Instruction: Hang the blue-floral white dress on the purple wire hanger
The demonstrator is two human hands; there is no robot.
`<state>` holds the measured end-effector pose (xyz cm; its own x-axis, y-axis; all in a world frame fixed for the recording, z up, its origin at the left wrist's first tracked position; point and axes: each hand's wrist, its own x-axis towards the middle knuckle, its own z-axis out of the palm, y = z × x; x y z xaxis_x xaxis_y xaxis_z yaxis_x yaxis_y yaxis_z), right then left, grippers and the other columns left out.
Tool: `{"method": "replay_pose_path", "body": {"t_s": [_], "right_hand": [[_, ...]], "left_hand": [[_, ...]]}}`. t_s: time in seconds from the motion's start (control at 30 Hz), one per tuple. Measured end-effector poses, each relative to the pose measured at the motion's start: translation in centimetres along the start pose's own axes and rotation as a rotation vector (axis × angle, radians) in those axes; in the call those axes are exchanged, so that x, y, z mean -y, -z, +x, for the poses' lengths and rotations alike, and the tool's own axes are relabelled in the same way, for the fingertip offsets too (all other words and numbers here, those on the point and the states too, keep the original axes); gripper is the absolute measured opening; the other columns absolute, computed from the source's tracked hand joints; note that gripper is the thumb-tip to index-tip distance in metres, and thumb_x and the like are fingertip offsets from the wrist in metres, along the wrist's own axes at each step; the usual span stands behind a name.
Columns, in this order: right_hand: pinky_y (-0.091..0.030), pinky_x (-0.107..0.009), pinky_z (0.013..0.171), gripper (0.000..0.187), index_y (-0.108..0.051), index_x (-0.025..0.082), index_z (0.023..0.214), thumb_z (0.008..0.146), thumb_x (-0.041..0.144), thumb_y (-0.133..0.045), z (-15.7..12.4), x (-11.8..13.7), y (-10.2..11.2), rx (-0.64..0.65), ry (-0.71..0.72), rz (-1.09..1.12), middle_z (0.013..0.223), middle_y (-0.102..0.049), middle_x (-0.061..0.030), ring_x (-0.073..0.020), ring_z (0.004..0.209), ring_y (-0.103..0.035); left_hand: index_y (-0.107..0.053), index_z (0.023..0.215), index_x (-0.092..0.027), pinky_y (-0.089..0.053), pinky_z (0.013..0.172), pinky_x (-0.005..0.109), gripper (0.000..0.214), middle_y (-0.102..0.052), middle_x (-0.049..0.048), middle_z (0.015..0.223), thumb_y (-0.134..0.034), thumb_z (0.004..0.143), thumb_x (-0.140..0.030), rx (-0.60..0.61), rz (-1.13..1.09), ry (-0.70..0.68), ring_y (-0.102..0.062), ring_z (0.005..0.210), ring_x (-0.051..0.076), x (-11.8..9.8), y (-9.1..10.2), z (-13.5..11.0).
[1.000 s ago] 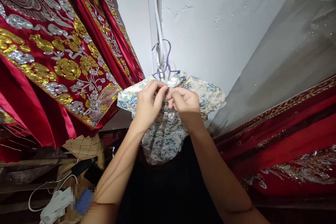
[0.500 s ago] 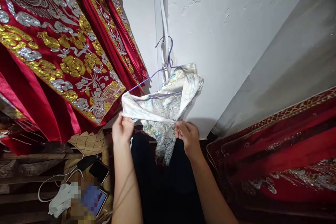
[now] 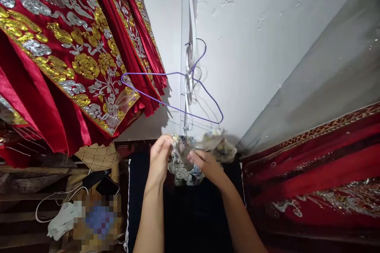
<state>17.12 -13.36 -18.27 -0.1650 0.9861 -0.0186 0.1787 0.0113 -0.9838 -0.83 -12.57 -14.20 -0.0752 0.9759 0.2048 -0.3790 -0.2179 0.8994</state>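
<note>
A light patterned garment (image 3: 185,172) is bunched up in front of my dark-clad legs, partly blurred by motion. My left hand (image 3: 161,150) pinches its left edge between thumb and fingers. At its middle, my right hand (image 3: 206,164) has its fingers closed on the cloth. Above both hands a bare purple wire hanger (image 3: 175,106) dangles by its hook from a white strip on the wall, apart from the garment.
Red embroidered garments (image 3: 86,63) hang at the left. More red sequined fabric (image 3: 326,174) lies at the right. Lower left, a black phone (image 3: 107,185), a white cable (image 3: 41,205) and white tissue (image 3: 63,221) rest on a wooden seat. A white wall (image 3: 237,55) stands ahead.
The garment has come off the hanger, down towards my lap, and is now gathered in my hands. The freed hanger has swung and tilts down to the right.
</note>
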Motion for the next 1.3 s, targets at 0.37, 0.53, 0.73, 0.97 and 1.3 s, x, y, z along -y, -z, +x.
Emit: {"method": "replay_pose_path", "body": {"t_s": [0.37,0.53,0.73,0.97,1.3], "right_hand": [[-0.054,-0.033,0.074,0.041,-0.073,0.018,0.099,0.068,0.044,-0.082,2.0,7.3,0.6,0.533,0.127,0.162,0.087,-0.072,-0.0045,-0.0217,0.079,-0.067],[-0.052,-0.029,0.07,0.018,-0.073,0.018,0.089,0.072,0.016,-0.067,7.1,11.6,5.6,0.037,0.441,-0.203,0.087,-0.073,-0.0031,-0.0192,0.076,-0.066],[-0.051,-0.037,0.088,0.027,-0.077,0.017,0.101,0.079,0.023,-0.061,12.6,8.5,7.5,-0.152,0.437,-0.248,0.103,-0.076,-0.0077,-0.025,0.096,-0.069],[-0.051,-0.031,0.066,0.017,-0.078,0.018,0.084,0.07,0.024,-0.071,9.2,7.5,12.3,-0.343,0.397,-0.378,0.084,-0.077,-0.0069,-0.0255,0.079,-0.071],[-0.05,-0.029,0.062,0.019,-0.077,0.018,0.083,0.067,0.023,-0.069,5.1,9.5,12.2,-0.266,0.303,-0.405,0.082,-0.076,-0.0051,-0.0254,0.078,-0.071]], "left_hand": [[-0.072,0.119,-0.025,-0.039,0.111,0.038,0.053,-0.068,0.0086,0.122,-0.052,0.091,-0.065,0.272,0.261,0.114,-0.057,0.124,0.029,-1.7,0.9,1.1],[-0.069,0.079,-0.017,-0.049,0.083,0.036,0.046,-0.071,0.0053,0.085,-0.054,0.091,-0.06,0.61,0.812,0.173,-0.064,0.088,0.029,-2.0,3.0,2.0],[-0.068,0.081,-0.022,-0.048,0.076,0.036,0.028,-0.073,0.0087,0.083,-0.05,0.093,-0.039,0.499,1.375,0.113,-0.07,0.081,0.029,-4.4,6.9,4.4],[-0.068,0.073,-0.02,-0.05,0.097,0.049,0.023,-0.074,0.0167,0.11,-0.052,0.088,-0.026,0.429,1.599,-0.065,-0.07,0.107,0.035,-7.8,7.4,6.7],[-0.065,0.106,-0.018,-0.044,0.112,0.045,0.024,-0.06,0.0114,0.139,-0.051,0.087,-0.013,0.504,1.305,-0.699,-0.053,0.134,0.028,-11.2,0.5,10.7]]}}
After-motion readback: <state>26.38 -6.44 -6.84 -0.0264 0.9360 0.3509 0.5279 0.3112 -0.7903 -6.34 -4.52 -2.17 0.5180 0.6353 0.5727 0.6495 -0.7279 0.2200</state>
